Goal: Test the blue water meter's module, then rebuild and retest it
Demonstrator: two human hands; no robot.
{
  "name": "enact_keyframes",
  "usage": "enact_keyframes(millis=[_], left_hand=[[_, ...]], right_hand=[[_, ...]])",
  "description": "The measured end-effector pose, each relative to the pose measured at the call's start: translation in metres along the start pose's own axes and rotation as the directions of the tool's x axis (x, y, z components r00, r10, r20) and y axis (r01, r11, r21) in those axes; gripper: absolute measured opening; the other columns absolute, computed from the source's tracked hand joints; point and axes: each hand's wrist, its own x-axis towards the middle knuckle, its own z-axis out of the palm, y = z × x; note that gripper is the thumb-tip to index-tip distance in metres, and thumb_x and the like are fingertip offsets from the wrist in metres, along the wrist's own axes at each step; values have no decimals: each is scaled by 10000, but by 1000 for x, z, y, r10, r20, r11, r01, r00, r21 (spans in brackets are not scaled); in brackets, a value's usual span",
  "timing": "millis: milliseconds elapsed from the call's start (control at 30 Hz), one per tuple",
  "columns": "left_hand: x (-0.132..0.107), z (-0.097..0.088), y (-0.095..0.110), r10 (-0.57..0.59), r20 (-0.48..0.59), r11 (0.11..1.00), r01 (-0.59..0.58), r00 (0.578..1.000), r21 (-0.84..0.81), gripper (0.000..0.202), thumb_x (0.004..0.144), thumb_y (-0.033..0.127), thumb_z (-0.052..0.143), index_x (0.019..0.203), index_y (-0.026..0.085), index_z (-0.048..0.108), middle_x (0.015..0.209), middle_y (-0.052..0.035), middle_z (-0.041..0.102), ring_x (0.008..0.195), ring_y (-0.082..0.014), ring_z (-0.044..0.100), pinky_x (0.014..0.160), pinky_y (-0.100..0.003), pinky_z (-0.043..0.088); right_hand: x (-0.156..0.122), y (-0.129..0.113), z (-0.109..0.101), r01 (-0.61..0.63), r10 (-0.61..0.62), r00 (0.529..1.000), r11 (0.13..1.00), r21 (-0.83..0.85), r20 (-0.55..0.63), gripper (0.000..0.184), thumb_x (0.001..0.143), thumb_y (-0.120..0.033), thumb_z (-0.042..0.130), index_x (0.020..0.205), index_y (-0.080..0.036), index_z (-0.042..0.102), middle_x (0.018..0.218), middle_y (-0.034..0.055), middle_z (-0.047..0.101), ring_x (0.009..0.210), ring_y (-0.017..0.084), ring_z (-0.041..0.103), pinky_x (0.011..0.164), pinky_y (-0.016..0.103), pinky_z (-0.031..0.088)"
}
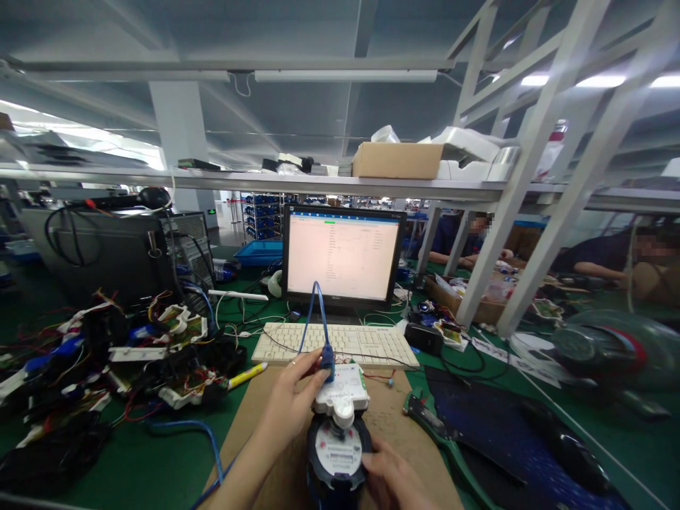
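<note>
A round dark meter (336,453) with a white dial face and a white module on top lies on a brown cardboard mat (396,418) at the near edge. My left hand (294,400) pinches a blue cable plug (328,358) against the white module; the blue cable loops up in front of the monitor. My right hand (393,478) rests closed against the meter's lower right side.
A white keyboard (340,343) and a lit monitor (343,256) stand behind the mat. Tangled wires and circuit boards (132,347) crowd the left. A dark pad (510,432) and a fan (610,347) lie right. Other people sit beyond the white frame posts.
</note>
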Motion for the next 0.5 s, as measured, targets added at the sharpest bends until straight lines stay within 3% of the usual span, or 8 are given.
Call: enact_keyframes(millis=[67, 233, 367, 500], left_hand=[[0, 0, -5, 15, 5, 1000, -15, 1000, -17, 301, 778, 304, 564, 1027, 169, 667, 954, -73, 683, 888, -202, 630, 790, -298, 522], [0, 2, -16, 53, 7, 998, -52, 999, -18, 296, 794, 294, 558, 1050, 183, 658, 972, -71, 675, 907, -203, 624, 808, -312, 517], [-1, 3, -12, 54, -10, 998, -54, 998, -13, 295, 793, 316, 568, 1044, 189, 657, 957, -69, 676, 890, -204, 628, 810, -318, 514], [-6, -1, -3, -18, -195, 999, 9, 981, -47, 368, 781, 397, 583, 1053, 154, 630, 1007, -99, 665, 960, -235, 612, 874, -363, 487]], right_hand=[[8, 10, 9, -26, 27, 999, 997, 70, -17, 481, 564, -344, 724, 979, -133, 600, 900, 95, 691, 967, 267, 610, 914, 374, 425], [21, 18, 17, -10, 28, 959, 998, 65, -281, 361, 570, -313, 695, 889, -161, 618, 832, 33, 685, 880, 225, 615, 810, 316, 459], [19, 11, 33, 50, -2, 938, 990, 128, -346, 292, 600, -367, 674, 795, -153, 633, 771, 29, 679, 813, 213, 619, 736, 300, 473], [13, -7, 47, 120, -34, 924, 971, 206, -381, 295, 530, -349, 708, 725, -133, 654, 727, 29, 686, 726, 183, 616, 688, 265, 475]])
